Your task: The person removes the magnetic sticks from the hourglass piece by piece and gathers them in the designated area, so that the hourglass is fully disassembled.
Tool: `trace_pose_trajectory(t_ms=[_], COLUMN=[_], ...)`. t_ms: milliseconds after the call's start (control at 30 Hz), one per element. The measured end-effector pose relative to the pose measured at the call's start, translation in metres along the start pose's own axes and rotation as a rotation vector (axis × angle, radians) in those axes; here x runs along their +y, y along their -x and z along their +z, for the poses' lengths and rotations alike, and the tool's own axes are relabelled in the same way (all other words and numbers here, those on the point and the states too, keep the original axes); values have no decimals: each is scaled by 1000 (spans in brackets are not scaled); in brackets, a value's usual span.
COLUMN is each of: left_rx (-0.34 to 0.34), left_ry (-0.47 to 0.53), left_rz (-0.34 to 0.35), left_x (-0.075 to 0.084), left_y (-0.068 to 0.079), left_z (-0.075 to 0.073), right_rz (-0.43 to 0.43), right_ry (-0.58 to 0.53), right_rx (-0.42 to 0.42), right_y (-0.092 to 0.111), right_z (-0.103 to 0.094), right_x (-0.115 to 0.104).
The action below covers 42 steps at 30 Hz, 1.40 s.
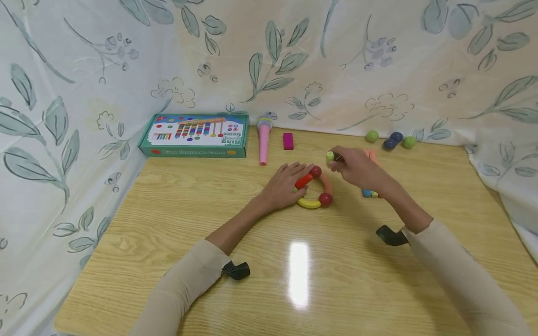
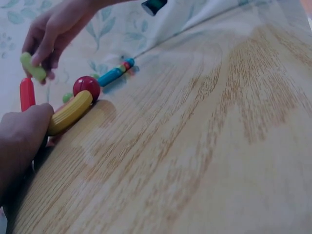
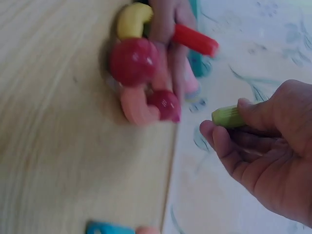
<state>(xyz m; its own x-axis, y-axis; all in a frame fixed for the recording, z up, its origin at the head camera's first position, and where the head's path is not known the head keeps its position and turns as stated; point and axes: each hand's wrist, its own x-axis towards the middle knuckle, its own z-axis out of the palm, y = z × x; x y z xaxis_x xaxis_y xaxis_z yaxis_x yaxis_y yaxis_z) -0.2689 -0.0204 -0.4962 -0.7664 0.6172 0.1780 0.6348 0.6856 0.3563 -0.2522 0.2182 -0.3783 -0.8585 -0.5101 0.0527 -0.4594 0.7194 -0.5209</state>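
Note:
A ring of magnetic toy pieces lies on the table, with a yellow curved bar [image 1: 308, 204], a salmon curved bar [image 1: 326, 183], a dark red ball [image 1: 325, 199] and another at the top. My left hand [image 1: 279, 187] rests over the ring's left side and holds a red stick [image 1: 304, 181] between thumb and fingers. That stick juts upward in the left wrist view, and the hand hides part of the ring. Right of the ring and above the table, my right hand [image 1: 358, 169] pinches a light green bar [image 3: 227, 117] between thumb and fingertips.
At the back left lies a green game box [image 1: 193, 135], with a pink toy microphone [image 1: 263, 142] and a magenta block [image 1: 288, 141] to its right. Green balls [image 1: 371, 136] and dark blue balls [image 1: 389, 144] sit back right. Blue pieces [image 1: 367, 193] lie partly behind my right hand.

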Motion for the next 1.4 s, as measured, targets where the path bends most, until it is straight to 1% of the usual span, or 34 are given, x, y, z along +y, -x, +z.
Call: trace_pose_trajectory(t_ms=[67, 233, 400, 533, 600, 733, 833, 900, 1000, 1067, 1267, 1400], left_rx=[4, 3, 4, 9, 9, 7, 7, 8, 6, 5, 7, 16], left_ry=[-2, 6, 7, 7, 5, 1, 0, 3, 5, 8, 28, 14], left_rz=[-3, -8, 2, 4, 4, -1, -5, -7, -7, -6, 1, 0], left_x=[0, 1, 1, 1, 1, 1, 0, 0, 0, 0, 2, 1], left_y=[0, 1, 0, 0, 0, 1, 2, 2, 3, 3, 2, 2], left_z=[-1, -2, -2, -1, -1, -2, -3, -4, -3, -3, -1, -1], right_rz=[28, 83, 187, 278, 317, 367, 398, 417, 436, 443, 459, 448], right_ry=[3, 26, 94, 158, 185, 234, 238, 213, 182, 174, 198, 200], right_rx=[15, 48, 48, 2, -36, -119, -190, -231, -267, -275, -292, -296], right_y=[4, 19, 36, 47, 52, 63, 68, 71, 74, 75, 77, 76], right_z=[-8, -21, -31, -37, -39, -46, -47, -47, -44, -43, -42, -42], right_x=[4, 26, 47, 68, 79, 93, 98, 100, 102, 102, 103, 102])
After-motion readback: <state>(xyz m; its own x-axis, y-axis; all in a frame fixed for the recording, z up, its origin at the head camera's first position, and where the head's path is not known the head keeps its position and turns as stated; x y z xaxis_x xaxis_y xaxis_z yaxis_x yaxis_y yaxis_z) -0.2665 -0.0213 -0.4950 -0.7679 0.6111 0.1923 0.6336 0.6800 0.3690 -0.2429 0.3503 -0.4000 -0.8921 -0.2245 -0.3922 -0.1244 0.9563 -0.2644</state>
